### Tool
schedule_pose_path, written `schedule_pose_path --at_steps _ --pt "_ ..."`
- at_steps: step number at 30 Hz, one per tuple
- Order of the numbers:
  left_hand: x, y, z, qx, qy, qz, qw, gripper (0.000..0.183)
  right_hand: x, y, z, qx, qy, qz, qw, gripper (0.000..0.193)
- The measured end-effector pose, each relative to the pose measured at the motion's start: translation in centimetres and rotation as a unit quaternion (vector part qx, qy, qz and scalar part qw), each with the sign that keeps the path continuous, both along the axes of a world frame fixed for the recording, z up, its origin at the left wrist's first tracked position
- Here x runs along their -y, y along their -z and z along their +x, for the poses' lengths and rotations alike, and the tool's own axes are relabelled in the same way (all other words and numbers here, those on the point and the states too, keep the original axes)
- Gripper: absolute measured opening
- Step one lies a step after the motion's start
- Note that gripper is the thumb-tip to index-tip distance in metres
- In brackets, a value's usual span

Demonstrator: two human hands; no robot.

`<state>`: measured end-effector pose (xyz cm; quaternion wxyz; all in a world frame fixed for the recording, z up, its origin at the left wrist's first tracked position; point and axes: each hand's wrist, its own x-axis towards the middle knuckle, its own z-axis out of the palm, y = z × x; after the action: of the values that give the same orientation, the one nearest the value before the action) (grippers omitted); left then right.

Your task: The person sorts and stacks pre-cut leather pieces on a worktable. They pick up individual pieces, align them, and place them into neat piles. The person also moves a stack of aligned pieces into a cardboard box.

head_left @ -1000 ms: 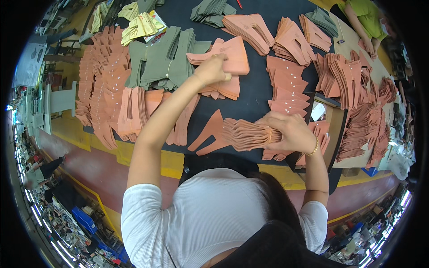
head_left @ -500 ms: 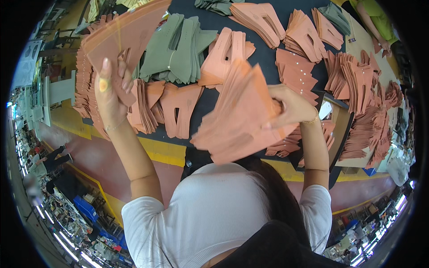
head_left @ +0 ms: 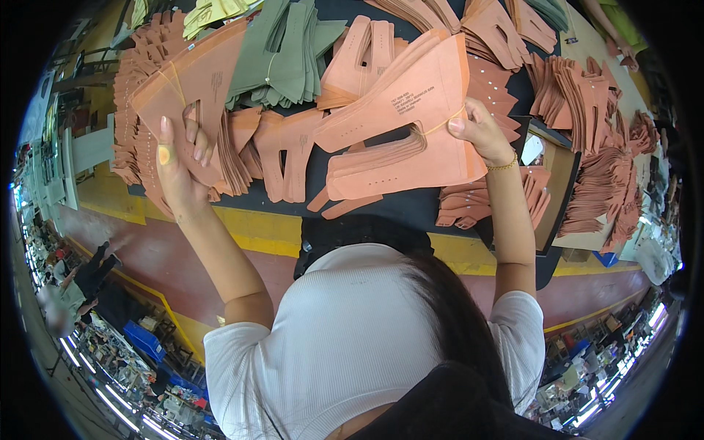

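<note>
The left hand [head_left: 182, 165] held a bundle of pink-orange pieces [head_left: 198, 77] up at the left, with the thumb on its near edge and fingertips showing by its slot. The right hand [head_left: 484, 136] pinched another bundle, the wide forked one [head_left: 433, 95], at its right end, close to its thin band [head_left: 444, 125]. So both grips were full.

A second before, the left hand was over a pile at the far middle, and the right hand had its bundle turned on its side, low at the near edge. Then the right bundle was a blur. Now it was turned flat, so its printed top and long slot could be seen. It looked lifted over the dark table [head_left: 317, 172], with a loose pink-orange piece [head_left: 352, 207] poking out under its near side. The left bundle had stayed up at the left.

I think this meant picking up was done for these two, and both could be looked at together. Both had bands round them. The green stack [head_left: 282, 73] sat far between the bundles, and an open box [head_left: 555, 163] stood to the right.
</note>
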<state>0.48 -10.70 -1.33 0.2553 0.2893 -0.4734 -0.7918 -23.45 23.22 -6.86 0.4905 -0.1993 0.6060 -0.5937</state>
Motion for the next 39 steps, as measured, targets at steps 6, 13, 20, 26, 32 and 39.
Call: schedule_pose_path --at_steps 6,13,20,26,32,39 --pt "-0.1 0.3 0.6 0.002 0.004 -0.001 1.0 0.04 -0.1 -0.4 0.8 -0.008 0.0 -0.009 1.0 0.052" --pt "0.0 0.3 1.1 0.021 -0.018 -0.019 0.999 0.04 0.3 -2.7 1.4 -0.126 -0.109 0.032 0.986 0.052" --pt "0.7 1.3 1.0 0.076 -0.052 -0.03 0.995 0.053 3.3 -5.4 4.2 -0.414 -0.412 0.012 0.812 0.052" --pt "1.2 1.9 0.6 0.027 -0.023 0.023 0.999 0.055 6.2 -5.5 1.3 -0.434 -0.398 -0.099 0.802 0.055" --pt "1.9 2.2 0.5 -0.046 -0.02 0.049 0.998 0.064 10.0 -7.3 -3.3 -0.434 -0.369 -0.159 0.807 0.048" --pt "3.1 3.6 -0.3 -0.049 0.007 0.031 0.998 0.073 9.1 -8.7 -1.5 -0.491 -0.498 -0.134 0.702 0.046"
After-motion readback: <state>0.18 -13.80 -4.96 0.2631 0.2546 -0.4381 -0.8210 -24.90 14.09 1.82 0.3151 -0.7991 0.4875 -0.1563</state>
